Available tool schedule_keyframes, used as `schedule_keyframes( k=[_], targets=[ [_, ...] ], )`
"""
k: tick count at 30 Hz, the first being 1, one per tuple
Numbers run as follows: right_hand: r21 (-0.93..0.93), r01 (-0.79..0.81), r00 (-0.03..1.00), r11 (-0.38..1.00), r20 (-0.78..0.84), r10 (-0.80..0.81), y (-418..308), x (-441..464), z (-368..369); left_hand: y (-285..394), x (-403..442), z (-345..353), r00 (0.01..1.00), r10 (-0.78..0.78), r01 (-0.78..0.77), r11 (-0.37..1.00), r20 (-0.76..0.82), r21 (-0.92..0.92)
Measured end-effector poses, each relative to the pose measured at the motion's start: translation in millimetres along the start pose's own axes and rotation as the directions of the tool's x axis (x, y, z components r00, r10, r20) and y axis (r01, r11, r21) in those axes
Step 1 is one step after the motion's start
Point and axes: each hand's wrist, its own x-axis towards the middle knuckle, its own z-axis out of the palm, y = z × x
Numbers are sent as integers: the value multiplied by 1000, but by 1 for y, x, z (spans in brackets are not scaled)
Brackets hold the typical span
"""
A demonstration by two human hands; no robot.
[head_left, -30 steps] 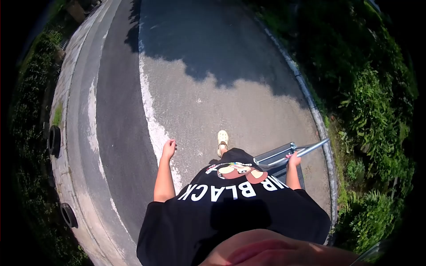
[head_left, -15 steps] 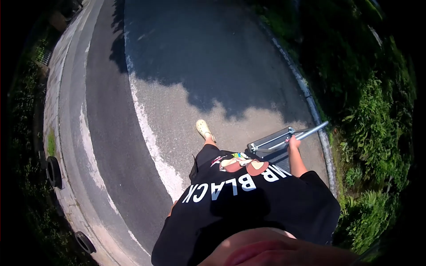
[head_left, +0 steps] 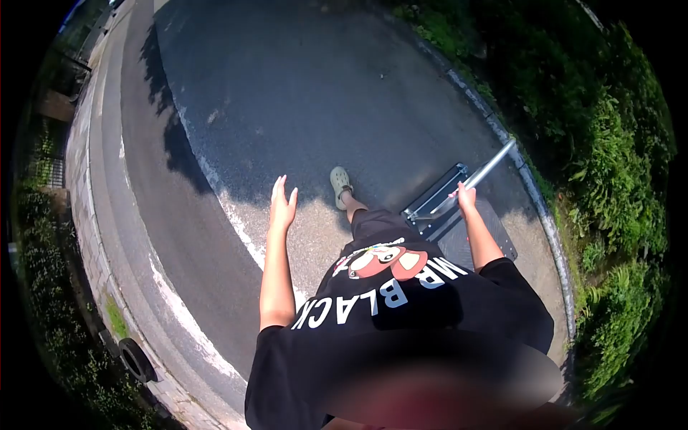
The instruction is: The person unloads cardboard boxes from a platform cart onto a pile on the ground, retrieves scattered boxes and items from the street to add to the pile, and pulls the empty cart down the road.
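My right hand is closed around the silver metal tube handle of what looks like a flat platform trolley. The trolley's grey ribbed deck shows beside and partly behind my right forearm, and a dark frame with a metal bar lies at its front edge. In front of me on the left, my left hand is raised over the road with fingers stretched out, holding nothing. A light clog on one foot is stepping forward on the asphalt.
A stone kerb curves along the right, with dense green bushes beyond it. A worn white line runs along the asphalt to the left. Further left, an old tyre lies by the paved edge. Tree shade covers the road ahead.
My left hand has swung up and forward into view from beside my body. The trolley has come along with my right hand, and my foot now reaches the shaded asphalt.
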Motion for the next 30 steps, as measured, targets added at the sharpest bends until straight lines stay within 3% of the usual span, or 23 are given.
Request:
schedule_keyframes(
  k=[1,3,7,9,13,17,21,25,27,30],
  targets=[
    [81,28,999,996,22,-30,-20,10,33,22,41,-14,996,84,-84,995,6,54],
    [36,86,991,996,98,-89,-63,27,96,32,113,-28,987,155,-159,982,47,98],
    [171,-47,992,984,122,26,-159,67,235,34,235,-62,957,263,-280,946,122,161],
    [106,-96,990,990,118,83,-211,84,300,41,285,-96,939,316,-340,910,134,238],
    [-53,-45,962,998,267,57,-284,145,429,14,403,-138,942,327,-337,906,82,257],
    [7,-102,978,995,183,99,-362,186,571,-40,540,-173,940,328,-341,908,93,243],
    [-91,32,990,995,136,-20,-416,228,706,-103,668,-217,944,328,-328,907,48,265],
    [-110,-42,991,993,124,55,-510,275,838,-155,799,-276,952,289,-307,913,106,267],
    [314,-272,950,910,241,200,-554,298,893,-180,864,-303,945,293,-318,930,149,187],
    [528,-204,978,824,142,151,-624,355,974,-213,965,-337,948,287,-306,941,137,142]
  ],
)
